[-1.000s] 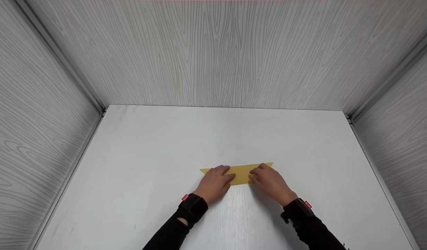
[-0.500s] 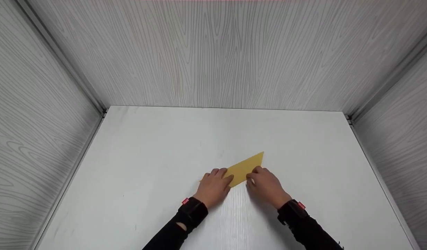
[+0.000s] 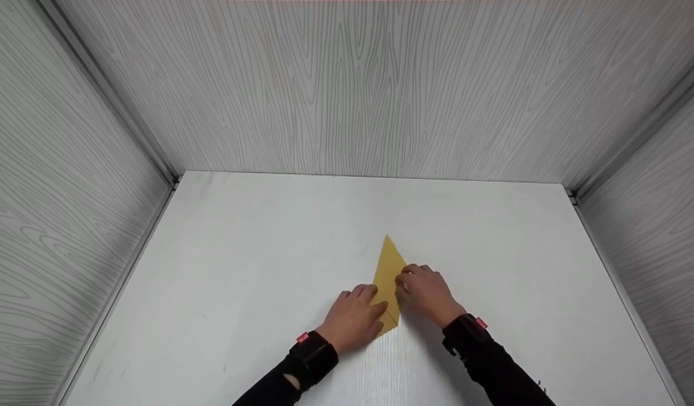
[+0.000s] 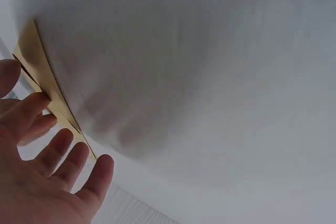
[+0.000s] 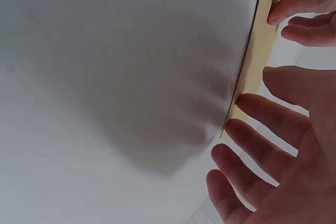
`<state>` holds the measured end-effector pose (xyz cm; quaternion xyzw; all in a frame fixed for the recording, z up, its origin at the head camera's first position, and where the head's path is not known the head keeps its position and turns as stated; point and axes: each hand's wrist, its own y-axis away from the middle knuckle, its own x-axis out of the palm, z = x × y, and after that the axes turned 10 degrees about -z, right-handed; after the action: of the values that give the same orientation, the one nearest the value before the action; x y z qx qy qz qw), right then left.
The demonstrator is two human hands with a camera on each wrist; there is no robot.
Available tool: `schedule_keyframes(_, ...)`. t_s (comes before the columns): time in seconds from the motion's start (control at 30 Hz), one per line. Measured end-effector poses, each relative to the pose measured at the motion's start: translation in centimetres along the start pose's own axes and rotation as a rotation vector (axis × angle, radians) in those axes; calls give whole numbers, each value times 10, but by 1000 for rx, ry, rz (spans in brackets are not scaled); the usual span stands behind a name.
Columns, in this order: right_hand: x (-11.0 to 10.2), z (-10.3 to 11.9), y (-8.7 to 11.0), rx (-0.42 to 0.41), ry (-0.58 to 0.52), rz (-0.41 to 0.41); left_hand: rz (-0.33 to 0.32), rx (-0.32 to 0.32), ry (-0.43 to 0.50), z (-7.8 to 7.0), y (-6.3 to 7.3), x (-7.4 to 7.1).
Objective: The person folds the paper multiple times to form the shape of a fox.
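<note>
A folded piece of yellow paper lies on the white table, its pointed tip aimed at the back wall. My left hand rests its fingertips on the paper's left side, near the lower end. My right hand touches the right edge with bent fingertips. In the left wrist view, the paper strip is seen edge-on beside loosely spread fingers. From the right wrist, the paper shows a thin edge with thumb and fingertips against it. A crease crosses its lower end; my left hand covers part of it.
The white tabletop is bounded by a grey wood-grain back panel and side panels at left and right. Dark wrist straps sit on both wrists.
The paper has turned counterclockwise, from lying nearly crosswise to pointing away from me. My left hand has shifted slightly nearer; my right hand has moved a little left, keeping contact with the paper.
</note>
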<state>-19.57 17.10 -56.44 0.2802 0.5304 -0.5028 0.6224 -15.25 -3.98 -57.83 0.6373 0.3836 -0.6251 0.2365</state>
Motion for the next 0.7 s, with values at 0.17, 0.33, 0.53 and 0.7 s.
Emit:
schedule_keyframes(0.17, 3, 0, -5, -23, -15, 18, 73, 9, 42, -1, 1, 1)
schedule_keyframes(0.33, 3, -2, -8, 74, -57, -45, 80, 7, 53, 0, 2, 3)
schedule_keyframes(0.53, 3, 0, -13, 183, -18, -99, 73, 6, 52, -1, 1, 2)
schedule_keyframes(0.7, 8, 3, -17, 208, -45, -108, 79, 7, 70, -3, 0, -1)
